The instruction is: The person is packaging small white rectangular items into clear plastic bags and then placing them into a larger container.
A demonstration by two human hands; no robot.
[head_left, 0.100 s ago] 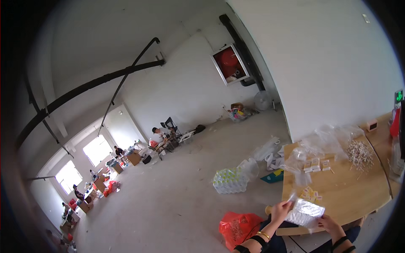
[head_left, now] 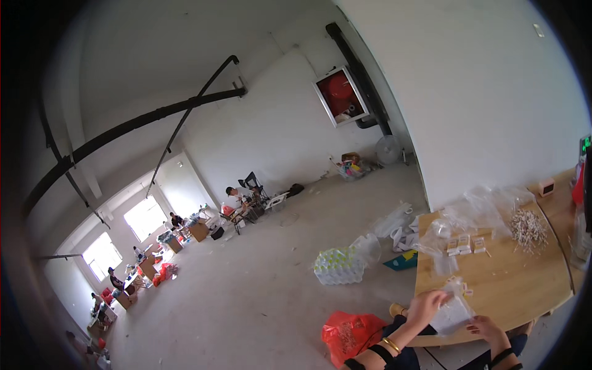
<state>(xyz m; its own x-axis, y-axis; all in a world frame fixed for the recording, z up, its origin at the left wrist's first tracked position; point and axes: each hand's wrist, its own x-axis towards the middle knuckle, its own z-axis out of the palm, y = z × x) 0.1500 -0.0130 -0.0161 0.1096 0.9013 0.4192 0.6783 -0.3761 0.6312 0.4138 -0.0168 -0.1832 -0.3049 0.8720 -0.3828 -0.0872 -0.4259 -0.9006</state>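
Note:
A flat clear plastic bag point(head_left: 452, 317) is held between my hands over the table's near edge. My left hand point(head_left: 427, 308) reaches across its upper left part, with the fingers closed at the top edge. At the lower right side, my right hand point(head_left: 487, 328) pinches the bag between thumb and fingers. Small yellow-and-white cards point(head_left: 468, 291) lie just beyond the bag, partly hidden by it and my left hand. Farther back on the wooden table point(head_left: 512, 283) are several small white packs point(head_left: 459, 245). A heap of thin white sticks point(head_left: 528, 230) lies to their right.
Loose clear plastic point(head_left: 478, 206) covers the table's far side. A red plastic bag point(head_left: 345, 336) sits on the floor left of my legs. Beyond it stands a wrapped pack of green-topped bottles point(head_left: 338, 266). Several people work at tables far left.
My left hand has moved right and slightly up over the bag. The bag's bright silvery glare has faded to a pale, see-through look. My right hand stays at its right side.

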